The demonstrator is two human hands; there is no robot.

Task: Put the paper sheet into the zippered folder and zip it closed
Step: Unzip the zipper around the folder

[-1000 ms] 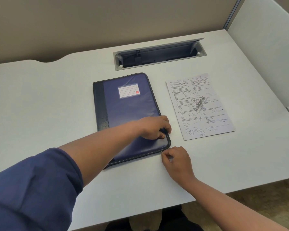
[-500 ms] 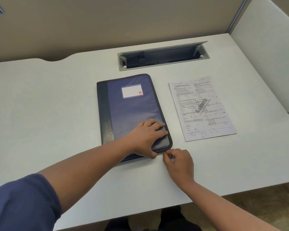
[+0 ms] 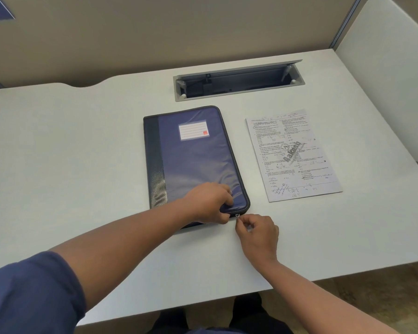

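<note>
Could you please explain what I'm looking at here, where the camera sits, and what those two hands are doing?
There is no machine here: a person wears a wide-angle camera on the head, so the single picture looks forward and down at their own arms. On the white desk lies a blue zippered folder, closed flat, with a small label on its cover. Beside it, to the right and not touching, lies a printed paper sheet with handwriting on it. Behind both, a cable hatch in the desk stands open. The left hand grips the folder's near right corner. The right hand pinches the small metal zipper pull at that same corner. The sheet is not yet inside the folder.
</note>
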